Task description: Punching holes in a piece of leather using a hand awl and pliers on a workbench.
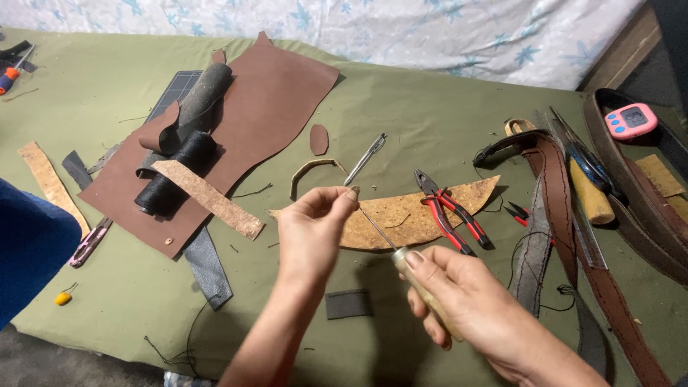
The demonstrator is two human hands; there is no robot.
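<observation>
over at the far left lie a cork-like strip (pixel 44 183) and a small yellow bit (pixel 63 299) on the green cloth (pixel 401 115), then the big brown leather sheet (pixel 272 100) with one black thread spool (pixel 175 172) and another cork strip (pixel 208 198) laid across it. in the middle the left hand (pixel 312 229) is pinched nearly shut, thumb and forefinger closed on a tiny piece right at the awl's tip. the awl (pixel 401 261) runs from that pinch down to its pale wooden handle, which the right hand (pixel 473 301) grips in a closed fist, thumb on top. behind them sits a curved cork piece (pixel 408 215), one pair of red-handled pliers (pixel 451 211) on it, a pen (pixel 365 158) just above. further right, brown belts (pixel 573 236) and one pink timer (pixel 631 120).
</observation>
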